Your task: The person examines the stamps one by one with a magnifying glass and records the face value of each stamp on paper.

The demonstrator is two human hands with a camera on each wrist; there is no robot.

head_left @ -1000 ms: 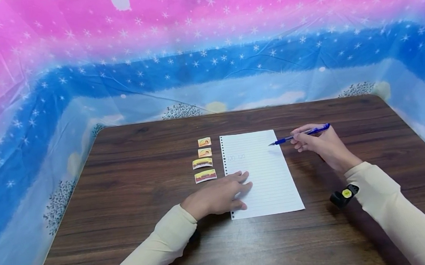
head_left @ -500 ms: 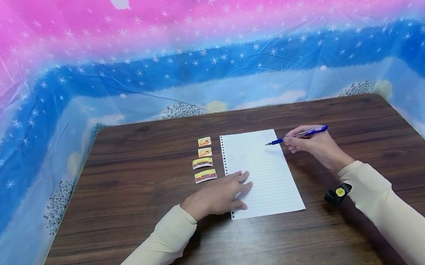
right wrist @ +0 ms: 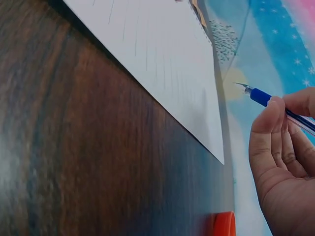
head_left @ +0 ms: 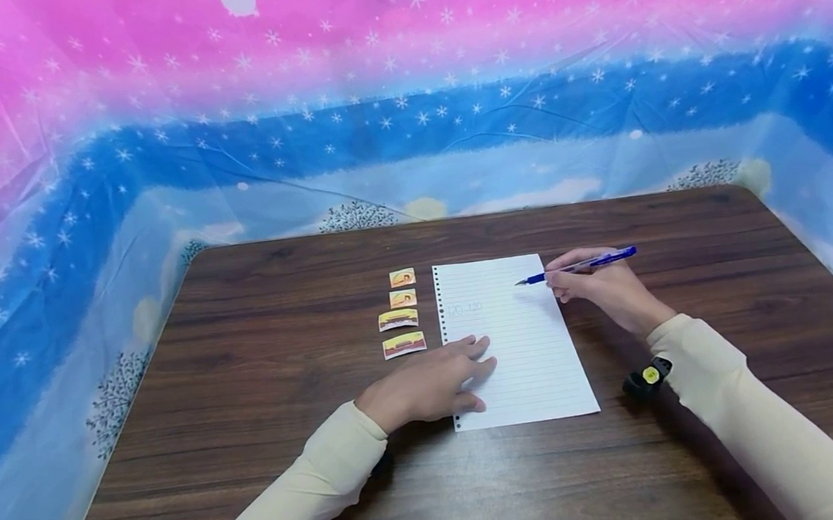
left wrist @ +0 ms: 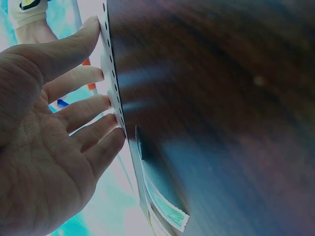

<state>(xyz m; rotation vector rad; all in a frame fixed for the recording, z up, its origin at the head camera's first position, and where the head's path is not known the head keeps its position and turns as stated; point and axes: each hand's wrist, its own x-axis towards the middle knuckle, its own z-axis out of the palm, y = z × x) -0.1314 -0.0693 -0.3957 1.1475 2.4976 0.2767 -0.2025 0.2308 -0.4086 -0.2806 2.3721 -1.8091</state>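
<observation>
A lined sheet of paper (head_left: 528,365) with punched holes along its left edge lies on the table. Faint figures, like "120 120", are written near its upper left. My left hand (head_left: 433,381) rests on the sheet's lower left part, fingers spread and fairly straight; the left wrist view has its fingertips (left wrist: 115,132) at the punched edge. In my right hand (head_left: 598,282) a blue pen (head_left: 582,265) is pinched between thumb and fingers. The pen's nib points left over the upper right of the sheet, and in the right wrist view the pen (right wrist: 261,97) appears raised above the paper.
Left of the sheet, several small picture cards stand in a column: two orange ones, the upper card (head_left: 402,277) farthest back, and two yellow-and-red ones, the nearest card (head_left: 404,344) slightly curled. The brown wooden table (head_left: 247,347) ends at a patterned cloth backdrop (head_left: 406,122).
My right hand has moved left with the pen, bringing the nib farther over the sheet. The left hand, the paper and the cards stay where they were.
</observation>
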